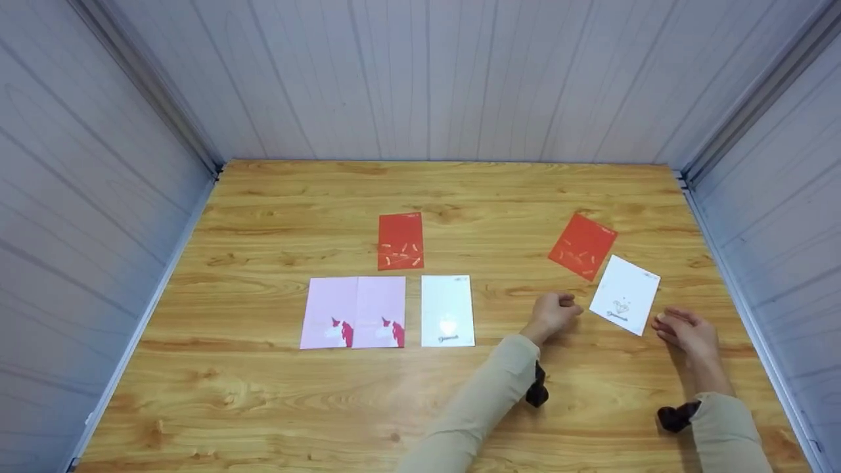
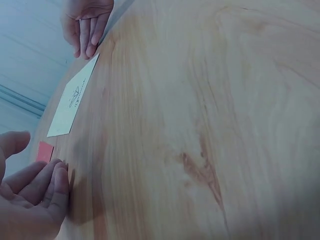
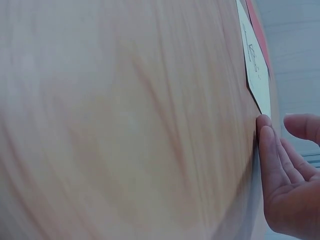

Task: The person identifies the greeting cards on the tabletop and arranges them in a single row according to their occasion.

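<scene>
A white card with a small diamond drawing and lettering lies tilted on the wooden table, between the two hands. My left hand is just left of it, near the tabletop, thumb apart from loosely bent fingers that hold nothing. On the other side, my right hand has its fingertips at the card's near right corner; whether they touch it I cannot tell. Its thumb stands away from the fingers. Just behind the white card is a tilted red card with gold marks.
Toward the middle of the table lie another red card, a second white card and two pink cards side by side with red-and-white animal pictures. Pale panel walls enclose the back and sides.
</scene>
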{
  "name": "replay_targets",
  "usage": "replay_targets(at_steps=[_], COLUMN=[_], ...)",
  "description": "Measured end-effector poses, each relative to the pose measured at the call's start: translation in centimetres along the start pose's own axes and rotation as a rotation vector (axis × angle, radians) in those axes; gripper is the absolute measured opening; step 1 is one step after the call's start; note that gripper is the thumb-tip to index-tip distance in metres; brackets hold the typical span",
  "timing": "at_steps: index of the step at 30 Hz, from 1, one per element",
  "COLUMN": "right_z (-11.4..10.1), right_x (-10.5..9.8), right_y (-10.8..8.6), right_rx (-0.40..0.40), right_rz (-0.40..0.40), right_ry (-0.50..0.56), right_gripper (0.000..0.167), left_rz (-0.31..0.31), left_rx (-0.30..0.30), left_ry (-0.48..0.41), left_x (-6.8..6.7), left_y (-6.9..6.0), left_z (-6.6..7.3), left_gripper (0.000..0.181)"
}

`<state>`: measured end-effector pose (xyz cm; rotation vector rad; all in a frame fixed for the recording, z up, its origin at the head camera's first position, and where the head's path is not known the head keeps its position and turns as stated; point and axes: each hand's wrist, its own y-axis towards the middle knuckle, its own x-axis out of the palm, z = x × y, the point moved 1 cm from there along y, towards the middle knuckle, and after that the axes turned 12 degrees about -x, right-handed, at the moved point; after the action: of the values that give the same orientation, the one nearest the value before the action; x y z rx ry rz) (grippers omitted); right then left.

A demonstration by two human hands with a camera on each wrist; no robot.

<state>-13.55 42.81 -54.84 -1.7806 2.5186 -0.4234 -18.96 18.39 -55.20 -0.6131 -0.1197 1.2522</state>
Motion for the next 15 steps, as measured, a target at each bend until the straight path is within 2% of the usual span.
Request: replay_targets(at_steps=[4,10,15], right_z=[0.2,0.2,0.1], right_x=[-0.1,-0.2,0.0], right_y=[0.0,0.0,0.0], right_rx=[-0.005,-0.01,-0.003], right_rz=[-0.007,-0.007,-0.014], right_ry=[-0.019,-0.025,-0.018], right_gripper=[0.015,0.014,0.014], left_rz=[-0.016,-0.1,-0.12], left_rx=[-0.005,0.016,0.025], left_ry=[-0.008,-0.009,0.002], left_x=[0.7,1.7,2.1], left_y=[-0.1,-0.2,-0.1], left_z=[0.3,0.9,1.1], left_gripper=[0.029,0.034,0.035])
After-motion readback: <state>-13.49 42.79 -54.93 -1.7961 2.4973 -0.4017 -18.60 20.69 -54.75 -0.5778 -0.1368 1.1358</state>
